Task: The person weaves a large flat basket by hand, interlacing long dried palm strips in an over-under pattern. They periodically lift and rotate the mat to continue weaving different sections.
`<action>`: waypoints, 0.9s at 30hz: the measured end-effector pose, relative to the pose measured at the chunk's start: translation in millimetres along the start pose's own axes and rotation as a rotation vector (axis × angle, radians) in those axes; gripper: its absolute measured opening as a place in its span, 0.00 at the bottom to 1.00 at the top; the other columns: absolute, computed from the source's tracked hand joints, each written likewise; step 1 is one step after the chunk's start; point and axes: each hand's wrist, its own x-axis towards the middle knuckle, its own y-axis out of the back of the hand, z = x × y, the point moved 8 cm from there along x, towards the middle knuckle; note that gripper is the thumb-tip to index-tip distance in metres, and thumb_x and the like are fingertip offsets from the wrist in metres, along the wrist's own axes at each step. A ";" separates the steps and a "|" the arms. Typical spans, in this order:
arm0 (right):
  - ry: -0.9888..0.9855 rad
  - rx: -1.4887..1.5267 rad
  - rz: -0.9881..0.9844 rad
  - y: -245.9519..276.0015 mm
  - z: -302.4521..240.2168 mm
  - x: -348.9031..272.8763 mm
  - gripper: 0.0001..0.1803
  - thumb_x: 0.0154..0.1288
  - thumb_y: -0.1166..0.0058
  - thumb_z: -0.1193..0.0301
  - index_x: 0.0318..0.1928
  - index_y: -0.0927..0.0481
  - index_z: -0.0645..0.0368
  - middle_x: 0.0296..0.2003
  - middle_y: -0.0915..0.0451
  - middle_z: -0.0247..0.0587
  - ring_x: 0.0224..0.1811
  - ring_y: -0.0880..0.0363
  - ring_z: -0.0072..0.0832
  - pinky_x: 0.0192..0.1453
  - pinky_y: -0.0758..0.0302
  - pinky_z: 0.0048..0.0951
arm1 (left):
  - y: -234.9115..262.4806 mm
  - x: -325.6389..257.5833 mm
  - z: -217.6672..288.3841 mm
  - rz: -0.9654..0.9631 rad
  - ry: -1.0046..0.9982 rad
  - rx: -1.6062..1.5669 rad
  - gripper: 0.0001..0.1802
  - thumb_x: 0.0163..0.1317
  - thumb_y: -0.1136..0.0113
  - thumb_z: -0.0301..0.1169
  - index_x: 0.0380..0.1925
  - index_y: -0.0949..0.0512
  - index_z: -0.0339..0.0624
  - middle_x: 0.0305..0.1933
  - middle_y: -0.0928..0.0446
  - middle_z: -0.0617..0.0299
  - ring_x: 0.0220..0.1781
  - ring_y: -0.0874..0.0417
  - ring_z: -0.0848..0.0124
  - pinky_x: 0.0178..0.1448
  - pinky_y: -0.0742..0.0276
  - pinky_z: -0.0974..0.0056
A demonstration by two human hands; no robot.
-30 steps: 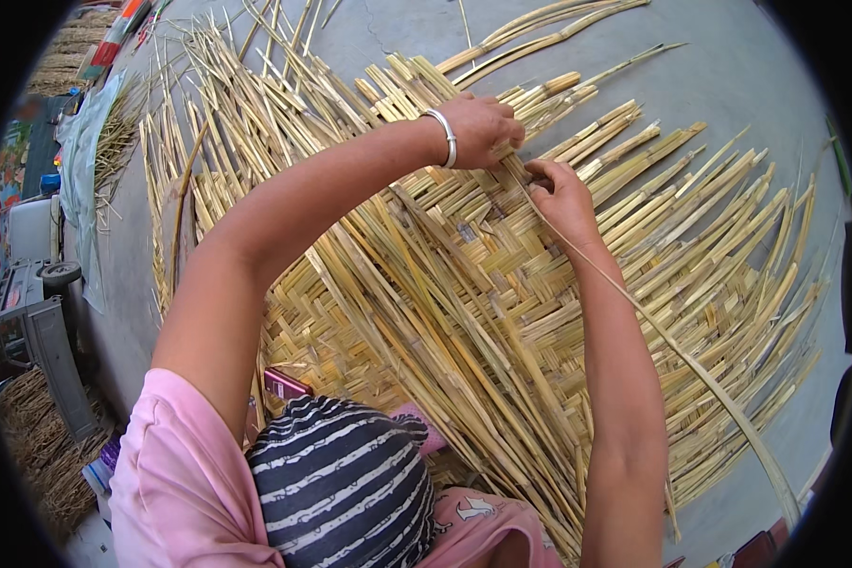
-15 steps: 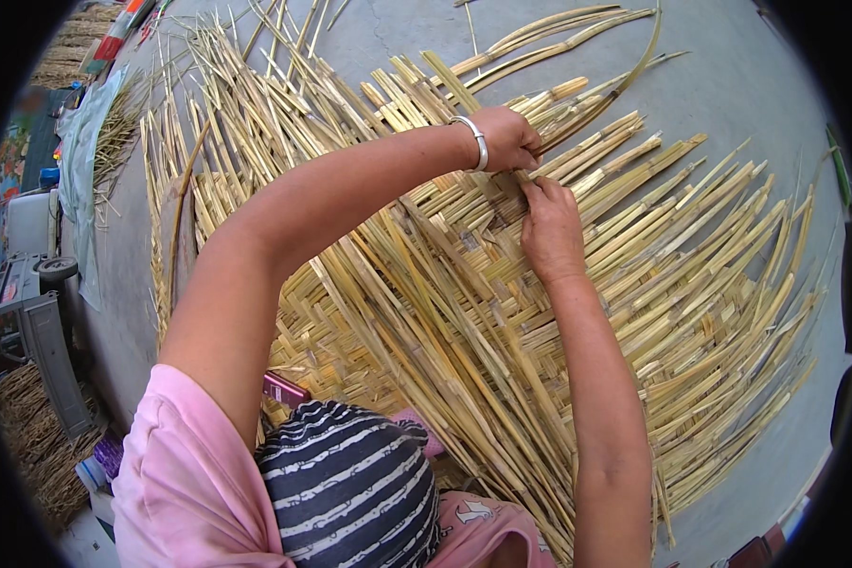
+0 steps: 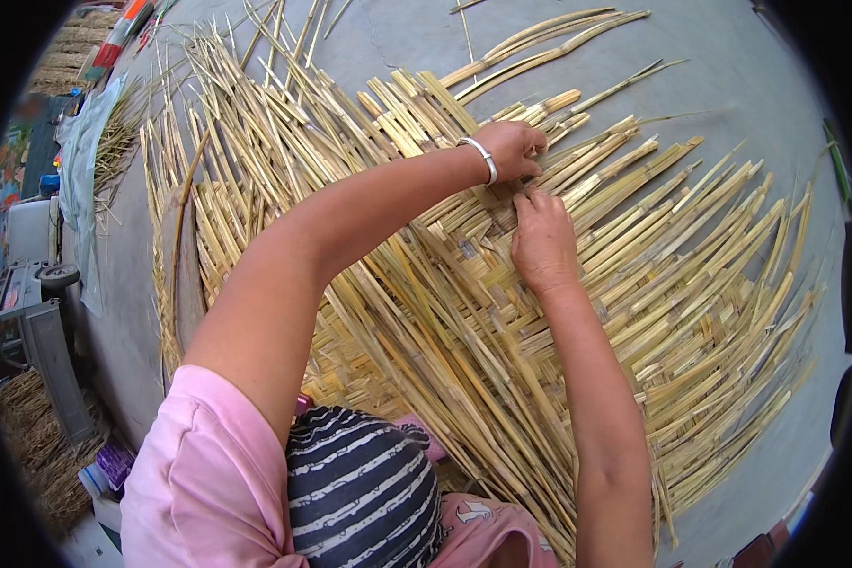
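A large half-woven mat (image 3: 478,256) of flattened, straw-coloured reed strips spreads under both arms, with loose ends fanning out to the right. My left hand (image 3: 511,151), wearing a silver bangle, is curled at the far edge of the woven part, its fingers closed on a reed strip (image 3: 667,117) whose thin end trails to the right. Just nearer, my right hand (image 3: 545,237) presses down on the weave, fingers together and pinched at the strips beside the left hand. The fingertips partly hide the crossing. A bundle of long loose reeds (image 3: 445,331) lies diagonally across the mat.
More reeds (image 3: 246,114) stick out at the far left. A wooden piece (image 3: 182,246) rests on the mat's left side. Beyond it are a pale plastic sheet (image 3: 90,170) and a grey wheeled frame (image 3: 52,350). Bare grey floor (image 3: 729,76) shows at far right.
The long strip that arched up from my left hand has swung down to the right, lying low. Both hands have shifted slightly nearer and my left arm has moved a little right.
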 end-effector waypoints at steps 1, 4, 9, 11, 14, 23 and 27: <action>0.009 -0.043 0.011 0.2 -4.4 -5.3 0.19 0.53 0.50 0.77 0.48 0.25 0.63 0.47 0.27 0.43 0.52 0.30 0.39 0.57 0.32 0.38 | 2.1 -4.9 -2.1 0.061 0.033 -0.024 0.17 0.46 0.30 0.36 0.35 0.21 0.42 0.34 0.23 0.57 0.35 0.20 0.61 0.41 0.23 0.62; 0.087 -0.083 0.110 -0.9 -20.3 -28.7 0.21 0.55 0.52 0.75 0.52 0.28 0.63 0.52 0.29 0.46 0.58 0.33 0.39 0.62 0.35 0.39 | 9.1 -20.5 -7.2 0.209 0.116 -0.114 0.16 0.48 0.29 0.36 0.34 0.22 0.40 0.37 0.27 0.57 0.34 0.22 0.66 0.41 0.24 0.64; 0.036 -0.003 0.164 10.1 -29.0 -77.6 0.26 0.52 0.47 0.74 0.56 0.29 0.59 0.56 0.33 0.49 0.63 0.38 0.44 0.65 0.39 0.44 | 23.1 -49.7 15.7 0.243 0.113 -0.159 0.14 0.54 0.34 0.35 0.38 0.25 0.41 0.44 0.27 0.57 0.42 0.21 0.62 0.45 0.24 0.63; -0.042 -0.002 0.156 16.1 -21.1 -93.0 0.28 0.51 0.45 0.75 0.56 0.29 0.58 0.57 0.33 0.50 0.63 0.38 0.46 0.65 0.40 0.45 | 24.9 -65.4 29.3 0.275 -0.005 -0.037 0.15 0.55 0.36 0.34 0.40 0.26 0.42 0.48 0.28 0.56 0.46 0.22 0.59 0.47 0.24 0.62; -0.121 0.014 0.154 25.1 -7.5 -114.5 0.27 0.52 0.45 0.75 0.56 0.29 0.58 0.56 0.33 0.50 0.62 0.37 0.47 0.65 0.39 0.46 | 12.6 -79.2 50.5 0.155 -0.131 0.211 0.19 0.58 0.39 0.37 0.49 0.26 0.48 0.61 0.33 0.54 0.57 0.27 0.57 0.58 0.30 0.58; -0.333 0.085 0.081 51.4 -0.1 -236.0 0.23 0.54 0.45 0.75 0.53 0.26 0.59 0.53 0.29 0.52 0.58 0.33 0.48 0.62 0.35 0.44 | -22.8 -92.7 40.6 -0.108 -0.165 0.522 0.24 0.65 0.50 0.45 0.61 0.32 0.55 0.69 0.42 0.55 0.71 0.42 0.59 0.69 0.43 0.57; -0.377 0.023 0.017 53.4 3.3 -299.3 0.23 0.54 0.42 0.71 0.53 0.26 0.60 0.52 0.28 0.50 0.56 0.31 0.47 0.60 0.34 0.43 | -18.2 -104.2 49.8 -0.230 -0.111 0.659 0.29 0.64 0.49 0.44 0.63 0.37 0.49 0.70 0.44 0.54 0.71 0.43 0.57 0.68 0.40 0.57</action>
